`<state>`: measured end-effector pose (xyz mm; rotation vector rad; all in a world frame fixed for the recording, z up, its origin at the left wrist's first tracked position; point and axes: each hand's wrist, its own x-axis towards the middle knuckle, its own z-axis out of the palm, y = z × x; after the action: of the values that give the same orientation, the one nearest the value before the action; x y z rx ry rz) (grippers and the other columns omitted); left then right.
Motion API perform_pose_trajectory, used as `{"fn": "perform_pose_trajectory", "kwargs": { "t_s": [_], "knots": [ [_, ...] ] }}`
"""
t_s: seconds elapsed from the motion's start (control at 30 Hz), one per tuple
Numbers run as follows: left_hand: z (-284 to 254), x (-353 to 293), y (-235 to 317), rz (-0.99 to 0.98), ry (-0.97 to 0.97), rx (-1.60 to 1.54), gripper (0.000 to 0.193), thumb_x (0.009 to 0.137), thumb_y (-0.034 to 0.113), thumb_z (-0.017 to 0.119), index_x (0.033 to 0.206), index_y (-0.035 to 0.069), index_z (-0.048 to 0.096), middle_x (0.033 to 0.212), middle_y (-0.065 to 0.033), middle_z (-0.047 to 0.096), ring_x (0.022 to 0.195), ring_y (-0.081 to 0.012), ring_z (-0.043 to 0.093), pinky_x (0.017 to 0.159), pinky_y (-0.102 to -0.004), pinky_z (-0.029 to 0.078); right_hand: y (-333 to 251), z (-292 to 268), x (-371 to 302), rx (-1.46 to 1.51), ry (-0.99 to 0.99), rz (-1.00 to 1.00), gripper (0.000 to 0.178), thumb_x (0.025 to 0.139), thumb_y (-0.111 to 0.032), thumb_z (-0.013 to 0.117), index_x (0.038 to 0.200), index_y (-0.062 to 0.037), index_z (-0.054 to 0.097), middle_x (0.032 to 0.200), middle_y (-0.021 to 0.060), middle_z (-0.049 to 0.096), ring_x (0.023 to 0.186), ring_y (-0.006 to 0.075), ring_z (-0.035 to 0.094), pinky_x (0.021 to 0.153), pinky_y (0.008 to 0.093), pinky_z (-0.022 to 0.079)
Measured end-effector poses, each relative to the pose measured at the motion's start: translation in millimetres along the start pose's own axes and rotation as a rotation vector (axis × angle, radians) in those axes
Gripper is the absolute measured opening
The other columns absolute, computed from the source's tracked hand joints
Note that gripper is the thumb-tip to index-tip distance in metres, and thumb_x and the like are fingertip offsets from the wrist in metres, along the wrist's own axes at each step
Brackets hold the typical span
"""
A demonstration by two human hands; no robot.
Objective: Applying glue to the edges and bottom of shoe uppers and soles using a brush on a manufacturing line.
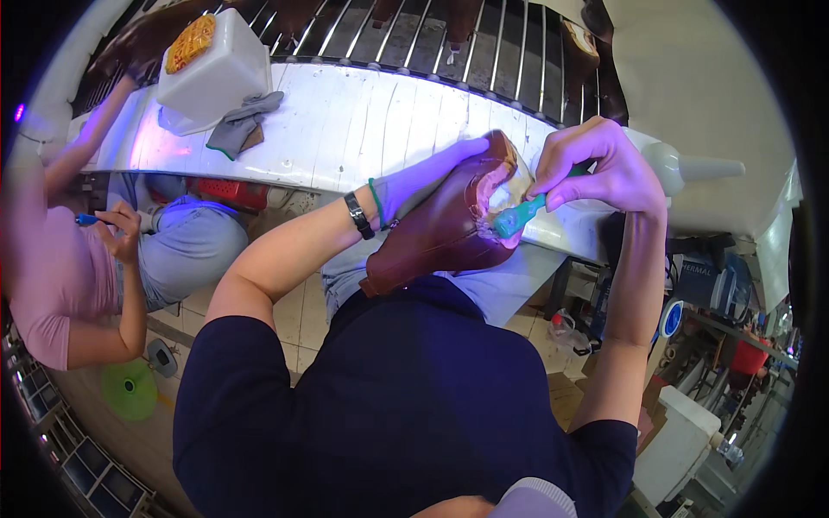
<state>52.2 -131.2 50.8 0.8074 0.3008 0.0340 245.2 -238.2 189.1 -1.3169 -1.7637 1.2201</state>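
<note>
A brown leather boot [436, 220] is held tilted over my lap at the near edge of the bench, its pale, uneven underside facing right. My left hand [423, 183], in a grey glove with a green cuff, grips the boot from its far left side; the boot hides part of the fingers. In my bare right hand [596, 166], thumb and fingers pinch a teal brush [518, 217]. The brush's wide end touches the boot's underside near its lower edge.
Beyond the white bench [345, 121] runs a roller conveyor [414, 43] carrying brown boots. A white box [216, 73] with an orange-yellow packet [190, 43] stands left, beside a grey glove [243, 125]. A white spouted container [682, 168] is right. A co-worker [82, 276] sits left.
</note>
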Motion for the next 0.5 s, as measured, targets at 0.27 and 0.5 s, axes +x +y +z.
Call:
{"fn": "perform_pose_trajectory", "kwargs": {
  "t_s": [0.27, 0.5],
  "knots": [
    [51, -17, -12, 0.909, 0.181, 1.108, 0.018, 0.08, 0.022, 0.075, 0.089, 0.008, 0.068, 0.081, -0.007, 0.065, 0.075, -0.0188, 0.065, 0.069, -0.0317, 0.052, -6, -8, 19, -0.013, -0.049, -0.038, 0.019, 0.071, -0.007, 0.083, 0.087, -0.0001, 0.075, 0.08, 0.0073, 0.071, 0.075, 0.0137, 0.066, 0.071, 0.0263, 0.05],
    [53, -52, 10, 0.331, -0.163, 0.632, 0.016, 0.078, 0.019, 0.078, 0.087, 0.01, 0.069, 0.076, -0.0059, 0.066, 0.067, -0.0222, 0.066, 0.063, -0.0344, 0.053, -2, -10, 27, -0.012, -0.075, -0.079, 0.018, 0.072, -0.005, 0.083, 0.088, -0.0006, 0.076, 0.081, 0.0075, 0.071, 0.075, 0.0142, 0.066, 0.071, 0.0266, 0.051]
  ]
}}
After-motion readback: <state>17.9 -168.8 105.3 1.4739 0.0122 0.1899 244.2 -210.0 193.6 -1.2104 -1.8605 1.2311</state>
